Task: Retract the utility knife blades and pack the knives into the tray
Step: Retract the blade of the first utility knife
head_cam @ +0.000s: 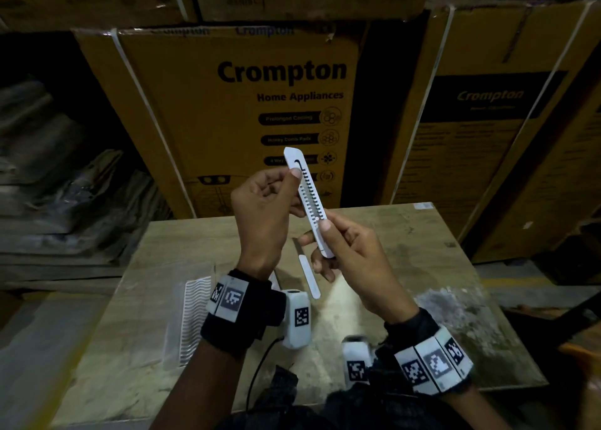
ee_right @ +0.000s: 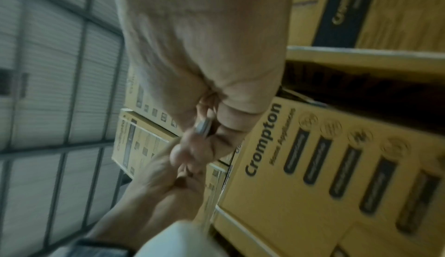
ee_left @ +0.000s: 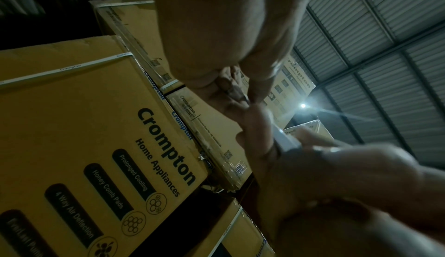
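Observation:
I hold a white utility knife up above the table, its toothed slider track facing me and no blade showing at its tip. My left hand pinches its upper part with thumb and fingers. My right hand grips its lower end, thumb pressed on the track. A second white knife lies on the table below, its metal blade sticking out toward the far side. A clear ribbed plastic tray sits at the table's left. The wrist views show both hands meeting, with a white edge of the held knife between them.
The wooden table has worn, pale patches. Stacked Crompton cardboard boxes stand right behind it, with more boxes to the right. Dark piled material lies at the left. A black cable trails from my left wrist.

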Action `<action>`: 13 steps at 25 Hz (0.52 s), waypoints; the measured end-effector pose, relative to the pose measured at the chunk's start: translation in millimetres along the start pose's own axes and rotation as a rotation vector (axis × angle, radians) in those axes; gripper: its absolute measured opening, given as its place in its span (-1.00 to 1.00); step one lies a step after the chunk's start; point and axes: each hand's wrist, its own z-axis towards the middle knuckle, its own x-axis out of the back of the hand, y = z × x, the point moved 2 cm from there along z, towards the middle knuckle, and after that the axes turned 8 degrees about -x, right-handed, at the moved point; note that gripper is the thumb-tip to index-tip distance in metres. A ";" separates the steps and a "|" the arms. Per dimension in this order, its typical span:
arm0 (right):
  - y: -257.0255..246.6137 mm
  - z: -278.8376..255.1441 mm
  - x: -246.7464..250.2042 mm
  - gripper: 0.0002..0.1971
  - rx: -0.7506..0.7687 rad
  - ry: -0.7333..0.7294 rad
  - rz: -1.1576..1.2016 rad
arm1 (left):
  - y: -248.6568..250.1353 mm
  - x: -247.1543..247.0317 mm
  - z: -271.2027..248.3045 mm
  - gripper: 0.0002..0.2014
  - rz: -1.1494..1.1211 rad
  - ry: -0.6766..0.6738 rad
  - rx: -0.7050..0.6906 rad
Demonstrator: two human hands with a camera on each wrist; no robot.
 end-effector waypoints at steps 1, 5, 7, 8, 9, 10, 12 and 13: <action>0.5 -0.2 2.6 -0.67 0.018 0.003 -0.039 | -1.0 2.6 1.5 -0.94 0.005 0.010 0.007; 0.1 -2.7 16.5 -0.78 0.128 0.080 -0.264 | -5.2 9.4 5.5 -0.93 0.022 0.030 0.038; -2.9 -2.1 19.3 -0.85 0.225 0.108 -0.385 | -5.7 7.2 3.6 -0.94 0.036 0.017 0.052; -4.7 -1.3 19.6 -0.89 0.288 0.114 -0.454 | -6.0 5.3 2.4 -0.93 0.043 0.012 0.055; -6.7 -0.2 19.2 -0.90 0.352 0.118 -0.524 | -5.8 3.5 1.6 -0.93 0.047 0.009 0.053; -8.1 0.6 19.1 -0.90 0.409 0.124 -0.586 | -5.1 2.1 1.5 -0.93 0.048 0.005 0.049; -8.6 3.7 20.1 -0.90 0.477 0.143 -0.661 | -3.5 0.8 3.9 -0.92 0.053 -0.004 0.040; -8.7 4.9 20.6 -0.90 0.494 0.150 -0.677 | -2.7 0.8 5.1 -0.91 0.058 -0.006 0.037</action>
